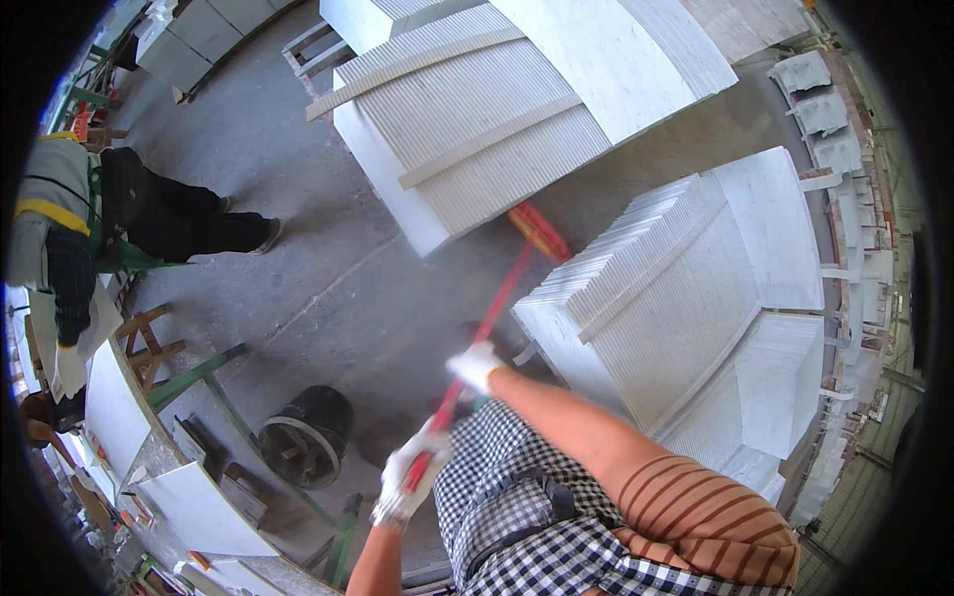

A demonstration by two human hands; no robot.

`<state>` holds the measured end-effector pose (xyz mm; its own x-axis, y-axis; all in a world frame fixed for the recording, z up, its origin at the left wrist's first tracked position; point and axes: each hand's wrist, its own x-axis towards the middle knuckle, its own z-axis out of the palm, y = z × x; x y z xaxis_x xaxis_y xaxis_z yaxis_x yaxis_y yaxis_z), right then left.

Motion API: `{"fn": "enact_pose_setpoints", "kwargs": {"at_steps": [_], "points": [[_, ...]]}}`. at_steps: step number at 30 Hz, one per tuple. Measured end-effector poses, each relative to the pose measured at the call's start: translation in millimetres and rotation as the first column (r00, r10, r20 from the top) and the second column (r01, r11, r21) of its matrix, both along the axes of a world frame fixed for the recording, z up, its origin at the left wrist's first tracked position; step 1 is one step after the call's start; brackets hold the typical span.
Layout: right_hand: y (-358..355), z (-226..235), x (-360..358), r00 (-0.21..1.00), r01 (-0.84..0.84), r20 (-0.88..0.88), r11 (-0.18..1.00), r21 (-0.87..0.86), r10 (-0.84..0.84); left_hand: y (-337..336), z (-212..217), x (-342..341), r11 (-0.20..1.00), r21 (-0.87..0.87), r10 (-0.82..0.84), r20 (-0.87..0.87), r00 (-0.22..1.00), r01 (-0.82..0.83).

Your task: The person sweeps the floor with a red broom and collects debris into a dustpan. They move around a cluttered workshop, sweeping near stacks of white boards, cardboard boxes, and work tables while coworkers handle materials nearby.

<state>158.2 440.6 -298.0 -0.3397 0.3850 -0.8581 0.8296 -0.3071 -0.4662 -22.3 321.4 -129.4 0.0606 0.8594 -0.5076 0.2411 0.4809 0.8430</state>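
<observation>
Presently both gloved hands are on a red-handled broom [494, 310], whose head [539, 231] rests on the concrete floor [328, 288] in the narrow gap between two stacks of white stone slabs. The right hand [474, 366] sits higher on the handle with its grip closed around it; the left hand [409, 484] is lower, nearer the body, its grip likewise closed on the handle. The near stack [686, 298] stands to the right of the broom head, the far stack [477, 129] just behind it, and the head appears to touch or nearly touch both. In my judgement the stroke is done well if the head stays flat to the floor and is drawn straight back along the gap, clear of the slab edges, which look liable to chip. The hands are well spaced, which should give control; a firm hold with both seems adequate. A black bucket [306, 434] stands on the floor to the left, near a cluttered surface [199, 497]. Another person [149, 214] stands well apart, upper left.
</observation>
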Motion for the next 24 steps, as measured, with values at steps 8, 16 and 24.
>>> {"fn": "enact_pose_setpoints", "kwargs": {"at_steps": [8, 16, 24], "points": [[-143, 74, -194, 0.936, 0.335, -0.025, 0.914, -0.227, -0.35, -145, 126, -108, 0.835, -0.291, 0.491, 0.013, 0.871, -0.466], [-98, 92, -205, 0.68, 0.717, 0.078, 0.64, -0.277, -0.729, -108, 90, -143, 0.83, -0.032, 0.556, 0.143, 0.819, -0.557], [-35, 67, -354, 0.355, 0.76, 0.074, 0.242, -0.603, -0.932, -11, 73, -274, 0.609, 0.035, 0.78, 0.155, 0.606, -0.792]]}}
